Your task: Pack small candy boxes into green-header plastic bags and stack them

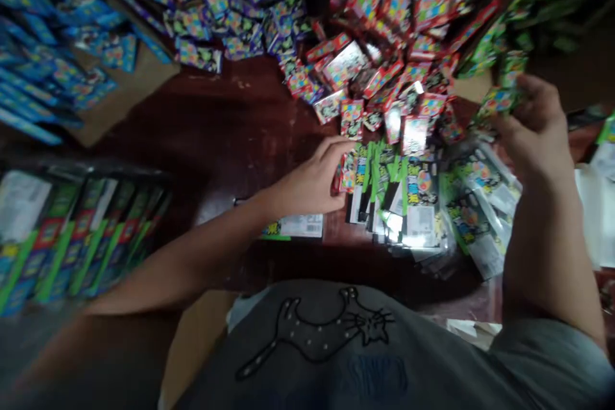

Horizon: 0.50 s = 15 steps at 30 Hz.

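Observation:
My left hand [314,179] is closed around a small red box [348,172] with a colourful printed front, just above the dark table. To the right, my right hand [541,109] grips a small green box [498,100] between thumb and fingers, at the edge of the green pile. Between my hands lie several flat black-and-green printed packages [420,202] in clear plastic. More clear-wrapped packages [475,205] overlap below my right hand. Part of another package [302,225] shows beneath my left forearm.
Loose red boxes [384,77] are heaped beyond my hands. Purple boxes [240,19] lie farther left, and blue boxes [72,45] fill a cardboard carton at the far left. A row of filled packages [81,230] stands at the near left. Green boxes [557,13] are at the back right.

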Tool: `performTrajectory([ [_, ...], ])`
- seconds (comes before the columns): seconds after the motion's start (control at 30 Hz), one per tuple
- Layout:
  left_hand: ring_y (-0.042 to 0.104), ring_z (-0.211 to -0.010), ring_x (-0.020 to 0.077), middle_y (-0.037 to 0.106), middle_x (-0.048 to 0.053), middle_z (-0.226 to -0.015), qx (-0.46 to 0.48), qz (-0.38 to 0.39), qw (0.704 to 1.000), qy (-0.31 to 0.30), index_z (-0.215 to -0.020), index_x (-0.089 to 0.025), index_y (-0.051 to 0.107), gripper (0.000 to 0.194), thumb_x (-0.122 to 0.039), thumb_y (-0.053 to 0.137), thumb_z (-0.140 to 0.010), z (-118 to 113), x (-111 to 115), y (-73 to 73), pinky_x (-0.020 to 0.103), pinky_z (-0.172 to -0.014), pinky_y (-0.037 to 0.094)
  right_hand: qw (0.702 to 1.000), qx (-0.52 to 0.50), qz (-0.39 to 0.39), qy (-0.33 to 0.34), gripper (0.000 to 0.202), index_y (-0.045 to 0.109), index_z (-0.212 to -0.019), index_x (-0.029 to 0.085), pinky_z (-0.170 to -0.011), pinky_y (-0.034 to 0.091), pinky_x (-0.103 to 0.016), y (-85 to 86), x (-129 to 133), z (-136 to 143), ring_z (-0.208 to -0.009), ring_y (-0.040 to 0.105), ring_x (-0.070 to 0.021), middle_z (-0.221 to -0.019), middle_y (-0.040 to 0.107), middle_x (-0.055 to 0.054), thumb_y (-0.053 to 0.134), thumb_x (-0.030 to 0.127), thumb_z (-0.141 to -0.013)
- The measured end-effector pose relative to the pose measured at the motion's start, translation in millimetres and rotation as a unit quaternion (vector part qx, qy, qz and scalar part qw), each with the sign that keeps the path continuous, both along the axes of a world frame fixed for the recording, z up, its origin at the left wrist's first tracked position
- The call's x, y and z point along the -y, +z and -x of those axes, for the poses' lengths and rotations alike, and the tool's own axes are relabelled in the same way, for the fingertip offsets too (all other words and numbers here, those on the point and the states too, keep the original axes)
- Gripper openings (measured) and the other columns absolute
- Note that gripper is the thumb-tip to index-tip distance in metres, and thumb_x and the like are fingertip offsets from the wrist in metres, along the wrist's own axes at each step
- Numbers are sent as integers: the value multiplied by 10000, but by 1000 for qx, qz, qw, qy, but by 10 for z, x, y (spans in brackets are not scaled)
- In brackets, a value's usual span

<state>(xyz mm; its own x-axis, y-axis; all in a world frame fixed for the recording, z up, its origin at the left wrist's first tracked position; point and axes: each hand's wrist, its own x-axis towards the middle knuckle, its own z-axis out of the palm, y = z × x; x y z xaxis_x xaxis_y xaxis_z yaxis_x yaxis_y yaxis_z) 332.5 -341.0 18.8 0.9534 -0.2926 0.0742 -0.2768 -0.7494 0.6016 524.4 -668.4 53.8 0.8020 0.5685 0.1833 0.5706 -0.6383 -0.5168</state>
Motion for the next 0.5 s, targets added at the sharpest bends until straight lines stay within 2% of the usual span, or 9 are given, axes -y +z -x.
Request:
performTrajectory([
  [0.1, 526, -1480, 329, 466, 189, -1582, -39, 29, 999, -3, -1575, -178, 371, 863, -125, 737, -796, 385, 76, -121, 468, -1265, 476, 997, -66, -40, 12, 590, 555, -1375, 221, -790, 572, -416, -287, -398, 596, -959, 665, -249, -1127, 681, -115, 604, 678, -1006],
  [0.2, 518, -1460, 370, 551, 180, -1525, -44, -40, 998, 19, -1502, -165, 467, 779, -216, 793, -797, 608, 33, -186, 542, -1279, 420, 992, -107, -62, -14, 622, 576, -1305, 242, -663, 532, -380, -525, -742, 1224, -767, 636, -208, -999, 682, -72, 626, 754, -956],
  [0.27, 513, -1435, 398, 594, 178, -1500, -37, -88, 995, 33, -1461, -150, 519, 743, -293, 819, -797, 709, -15, -166, 581, -1265, 382, 992, -109, -36, -50, 624, 610, -1200, 231, -602, 480, -364, -592, -885, 1546, -657, 598, -190, -897, 677, -58, 609, 798, -940],
  [0.33, 525, -1405, 400, 613, 179, -1488, -37, -111, 992, 51, -1443, -142, 545, 720, -330, 816, -802, 814, -53, -122, 580, -1235, 375, 993, -84, 58, -68, 626, 654, -1055, 214, -582, 418, -354, -554, -940, 1756, -601, 583, -196, -769, 661, -56, 561, 825, -953],
  [0.4, 529, -1392, 391, 613, 178, -1484, -43, -117, 990, 72, -1439, -144, 556, 700, -333, 800, -810, 931, -76, -82, 559, -1208, 380, 980, -44, 188, -52, 694, 694, -926, 200, -584, 370, -349, -422, -925, 1853, -585, 593, -225, -654, 636, -70, 495, 864, -961],
  [0.47, 526, -1380, 390, 600, 181, -1487, -50, -120, 986, 103, -1437, -145, 566, 697, -335, 796, -807, 1033, -88, -61, 541, -1182, 390, 963, -9, 269, -14, 758, 738, -899, 190, -597, 381, -353, -252, -878, 1842, -610, 623, -258, -620, 644, -93, 446, 887, -964],
  [0.5, 525, -1372, 391, 592, 184, -1490, -54, -122, 984, 115, -1435, -141, 571, 696, -339, 795, -807, 1066, -91, -60, 536, -1171, 394, 961, 1, 274, 24, 753, 764, -957, 182, -620, 425, -367, -178, -857, 1800, -669, 659, -280, -669, 685, -112, 449, 866, -978],
])
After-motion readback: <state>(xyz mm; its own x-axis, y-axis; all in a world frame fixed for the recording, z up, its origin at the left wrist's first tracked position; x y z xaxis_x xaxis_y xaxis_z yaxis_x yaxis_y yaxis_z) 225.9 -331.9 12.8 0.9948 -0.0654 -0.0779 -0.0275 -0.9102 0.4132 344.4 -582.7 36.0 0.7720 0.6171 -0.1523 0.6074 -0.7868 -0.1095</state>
